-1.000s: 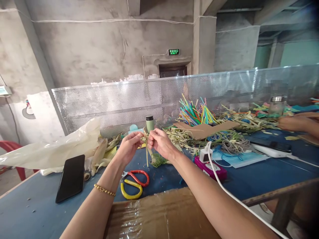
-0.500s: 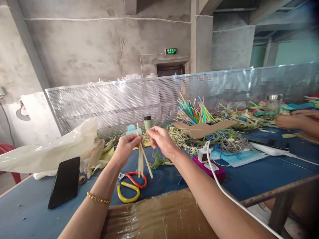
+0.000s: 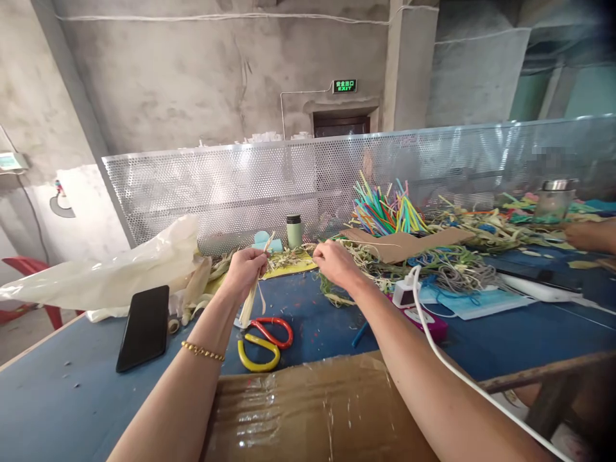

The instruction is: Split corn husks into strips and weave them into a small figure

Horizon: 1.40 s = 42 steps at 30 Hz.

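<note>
Over the last half second the right hand (image 3: 334, 260) has drawn away from the left hand (image 3: 245, 269), and the clump of green string (image 3: 331, 290), earlier nearer the scissors (image 3: 258, 367), now lies just below the right hand. The left hand grips a bundle of pale strips (image 3: 249, 305), their lower ends hanging over the scissors. The right hand's fingers are curled closed; whether they hold anything cannot be told.

Between the forearms, bare blue table (image 3: 298, 301) stretches from the scissors back to the strand heaps. A brown box (image 3: 312, 410) borders this space in front, and a white cable (image 3: 436, 350) runs beside the right forearm.

The lit wall sign (image 3: 344, 86) reads "安全出口" and "EXIT". The box is creased cardboard under shiny tape; the scissors have looped red and yellow handles. Behind stands a screen (image 3: 231, 199) of silvery perforated metal, with a cylindrical green bottle (image 3: 294, 234) before it.
</note>
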Available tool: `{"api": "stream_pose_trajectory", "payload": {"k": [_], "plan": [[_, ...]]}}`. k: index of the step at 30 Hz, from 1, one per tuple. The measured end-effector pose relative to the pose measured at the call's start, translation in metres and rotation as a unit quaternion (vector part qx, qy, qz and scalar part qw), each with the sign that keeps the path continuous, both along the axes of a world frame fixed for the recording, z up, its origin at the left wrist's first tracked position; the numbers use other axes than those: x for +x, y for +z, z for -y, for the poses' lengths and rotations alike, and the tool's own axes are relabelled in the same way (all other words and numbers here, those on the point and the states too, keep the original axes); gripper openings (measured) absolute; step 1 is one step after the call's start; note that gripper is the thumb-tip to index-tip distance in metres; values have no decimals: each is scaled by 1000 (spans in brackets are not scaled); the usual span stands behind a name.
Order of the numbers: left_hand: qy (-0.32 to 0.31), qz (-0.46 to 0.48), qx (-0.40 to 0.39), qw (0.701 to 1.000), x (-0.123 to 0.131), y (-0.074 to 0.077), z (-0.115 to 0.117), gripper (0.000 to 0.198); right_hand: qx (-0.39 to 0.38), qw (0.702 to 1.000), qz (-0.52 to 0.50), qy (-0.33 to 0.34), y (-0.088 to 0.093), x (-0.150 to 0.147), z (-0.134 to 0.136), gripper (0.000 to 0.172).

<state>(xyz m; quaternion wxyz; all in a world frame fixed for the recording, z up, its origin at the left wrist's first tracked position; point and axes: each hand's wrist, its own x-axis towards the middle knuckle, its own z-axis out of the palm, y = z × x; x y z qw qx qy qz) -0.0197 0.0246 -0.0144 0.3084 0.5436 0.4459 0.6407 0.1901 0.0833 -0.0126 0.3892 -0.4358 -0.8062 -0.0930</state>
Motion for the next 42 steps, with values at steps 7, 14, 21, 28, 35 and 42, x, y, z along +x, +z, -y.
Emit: {"api": "stream_pose_trajectory", "payload": {"k": [7, 14, 21, 28, 35, 42], "plan": [[225, -242, 28, 944, -16, -3, -7, 20, -146, 944, 198, 218, -19, -66, 76, 21], [248, -340, 22, 907, -13, -4, -8, 31, -157, 900, 348, 210, -44, -88, 91, 50], [268, -269, 41, 924, -29, -5, -15, 26, -249, 903, 271, 222, -36, -78, 79, 29], [294, -284, 22, 912, -33, -2, -8, 22, -550, 789, -46, 271, -45, -65, 62, 27], [380, -279, 12, 882, -46, -2, -10, 24, -640, 669, -161, 341, -22, -46, 64, 44], [386, -271, -21, 882, -48, -3, -12, 22, -644, 631, -206, 381, -25, -45, 60, 54]]}}
